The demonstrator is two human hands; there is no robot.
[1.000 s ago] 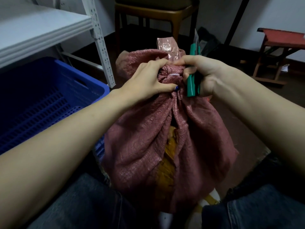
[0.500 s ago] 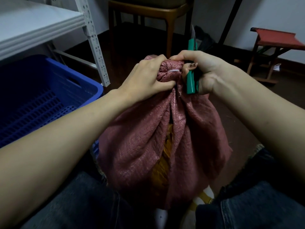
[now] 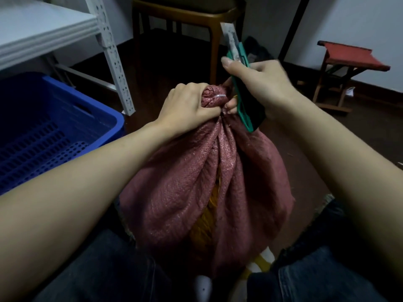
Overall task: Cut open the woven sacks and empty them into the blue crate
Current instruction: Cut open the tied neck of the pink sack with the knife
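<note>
- Two hands are on the job, both busy at the top of one pinkish-red woven plastic sack; it stands upright on the floor between my knees, bulging and tied shut
- my left hand is clenched round the gathered neck of the sack, fingers curled over the bunched fabric, thumb tucked in beneath it
- a thin white cable tie cinches that neck just beside my left fingertips
- my right hand grips a green plastic utility knife; my thumb lies along its upper end, the other fingers wrap the handle, and the lower fingertips touch the sack's neck on its right side
- the knife's grey metal blade is slid out, pointing up and away from me, above the tie and not touching it
- yellow stuff shows through a gap in the sack's folds; what it is I cannot tell
- the blue perforated plastic crate sits on the floor to my left, near the sack; I cannot see anything in the part that shows
- a white metal shelf upright stands behind the crate; a wooden chair stands beyond the sack, and a small red-topped stool far right
- dark blue jeans cover both my legs at the bottom edge
</note>
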